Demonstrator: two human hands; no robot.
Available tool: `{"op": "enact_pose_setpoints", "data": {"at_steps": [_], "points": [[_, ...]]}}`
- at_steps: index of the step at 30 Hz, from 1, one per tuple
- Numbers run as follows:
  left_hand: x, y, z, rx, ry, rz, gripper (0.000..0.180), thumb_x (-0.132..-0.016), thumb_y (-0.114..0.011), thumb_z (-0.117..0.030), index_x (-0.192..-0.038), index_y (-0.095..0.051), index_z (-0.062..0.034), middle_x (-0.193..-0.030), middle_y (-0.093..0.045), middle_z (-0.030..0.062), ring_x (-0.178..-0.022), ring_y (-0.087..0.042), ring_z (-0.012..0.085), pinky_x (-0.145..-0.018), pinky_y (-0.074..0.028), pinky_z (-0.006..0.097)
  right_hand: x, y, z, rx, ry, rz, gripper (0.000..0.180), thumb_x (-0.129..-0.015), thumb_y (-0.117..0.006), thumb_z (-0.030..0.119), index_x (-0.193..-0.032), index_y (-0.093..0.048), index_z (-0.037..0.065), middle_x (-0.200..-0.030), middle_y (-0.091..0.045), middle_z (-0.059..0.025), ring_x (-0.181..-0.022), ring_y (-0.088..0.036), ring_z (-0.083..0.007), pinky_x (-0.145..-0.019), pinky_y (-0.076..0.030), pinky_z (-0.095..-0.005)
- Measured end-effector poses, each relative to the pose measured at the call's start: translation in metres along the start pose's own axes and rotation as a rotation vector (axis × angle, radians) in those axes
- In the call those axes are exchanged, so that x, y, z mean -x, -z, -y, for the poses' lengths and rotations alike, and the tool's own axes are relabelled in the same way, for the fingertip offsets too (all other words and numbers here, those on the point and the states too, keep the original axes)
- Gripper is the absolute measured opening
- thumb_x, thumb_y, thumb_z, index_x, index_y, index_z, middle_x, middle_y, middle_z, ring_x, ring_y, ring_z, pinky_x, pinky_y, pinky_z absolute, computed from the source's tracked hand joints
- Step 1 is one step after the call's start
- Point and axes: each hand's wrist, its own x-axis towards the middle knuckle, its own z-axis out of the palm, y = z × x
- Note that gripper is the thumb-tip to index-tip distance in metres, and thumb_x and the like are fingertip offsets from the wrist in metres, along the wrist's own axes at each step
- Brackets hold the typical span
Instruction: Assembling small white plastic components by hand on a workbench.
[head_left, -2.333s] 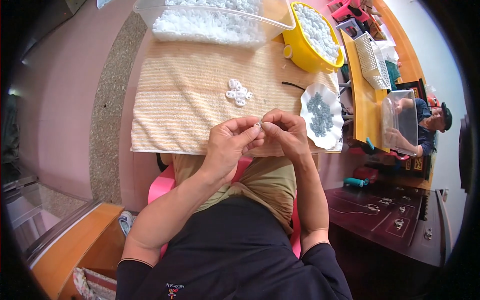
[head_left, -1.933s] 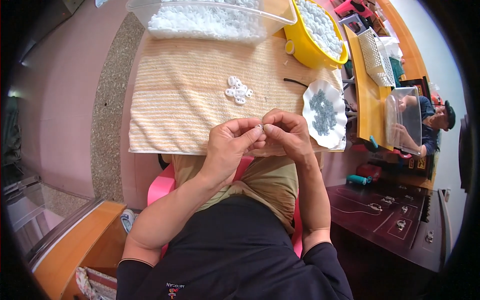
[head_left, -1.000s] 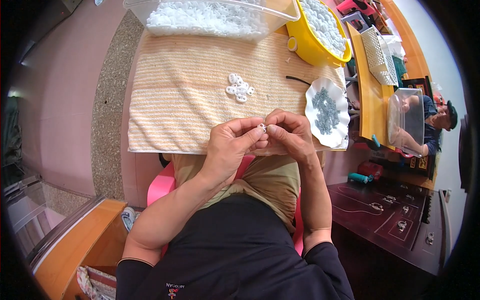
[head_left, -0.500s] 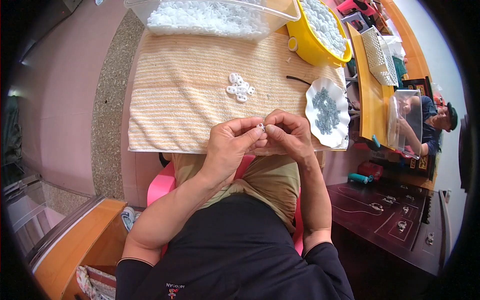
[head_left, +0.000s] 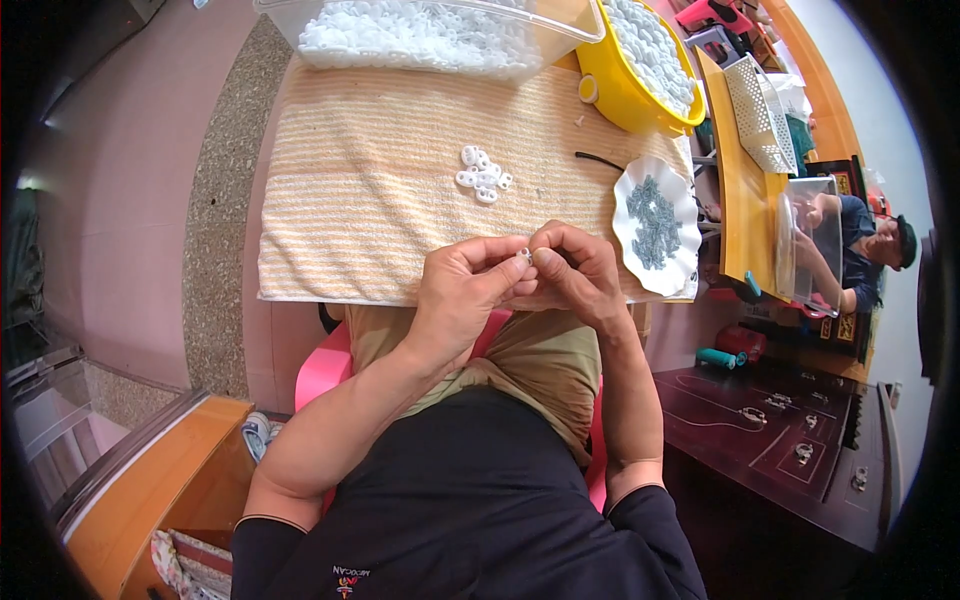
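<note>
Over the near edge of the towel-covered table (head_left: 350, 220), my two hands meet fingertip to fingertip. My left hand (head_left: 468, 278) pinches a small white plastic piece (head_left: 525, 254) between thumb and forefinger. The thumb and forefinger of my right hand (head_left: 580, 270) close on the same piece from the other side; whether they also hold a smaller part is hidden. Beyond the hands lies a little heap of white plastic pieces with round holes (head_left: 484, 176). Right of my right hand stands a white wavy-rimmed plate (head_left: 684, 267) holding many small grey metal parts (head_left: 655, 222).
At the table's far side are a clear plastic bin (head_left: 560, 40) of white pieces and a yellow basin (head_left: 620, 98) filled with more. A short black strip (head_left: 597, 158) lies by the plate. Another person (head_left: 868, 240) sits at the right behind a clear box (head_left: 815, 240).
My hands stay together at nearly the same spot. The fingertips have closed a little more over the small white piece, so less of it shows.
</note>
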Motion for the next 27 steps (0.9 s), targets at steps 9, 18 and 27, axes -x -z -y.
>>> {"op": "enact_pose_setpoints", "data": {"at_steps": [9, 18, 27], "points": [[0.0009, -0.0001, 0.0034, -0.044, -0.039, -0.015, 0.024, -0.089, -0.063, -0.004, -0.111, -0.061, 0.0042, -0.092, -0.068, 0.0092, -0.077, -0.066, 0.0118, -0.071, -0.055, 0.021, 0.0008, -0.0014, 0.0011, 0.059, -0.008, -0.017, 0.011, -0.093, -0.059, 0.008, -0.088, -0.059, -0.002, -0.084, -0.058, -0.0011, -0.078, -0.052, -0.0069, -0.070, -0.043, -0.0210], [0.0007, -0.0001, -0.0011, -0.017, -0.017, 0.004, 0.022, -0.089, -0.063, -0.005, -0.109, -0.062, 0.0039, -0.091, -0.068, 0.0094, -0.077, -0.065, 0.0113, -0.071, -0.055, 0.021, -0.0001, 0.0008, -0.0056, -0.023, 0.052, -0.043, 0.013, -0.092, -0.061, 0.009, -0.090, -0.064, -0.003, -0.087, -0.063, -0.0036, -0.078, -0.056, -0.0079, -0.071, -0.046, -0.0213], [-0.0001, 0.0014, -0.0030, 0.009, -0.005, 0.015, 0.022, -0.089, -0.063, -0.005, -0.108, -0.061, 0.0043, -0.090, -0.068, 0.0101, -0.078, -0.065, 0.0126, -0.071, -0.054, 0.022, -0.0005, -0.0004, -0.0047, -0.155, 0.063, -0.053, 0.014, -0.093, -0.060, 0.007, -0.098, -0.065, -0.005, -0.087, -0.064, -0.0057, -0.071, -0.060, -0.0082, -0.063, -0.050, -0.0205]]}}
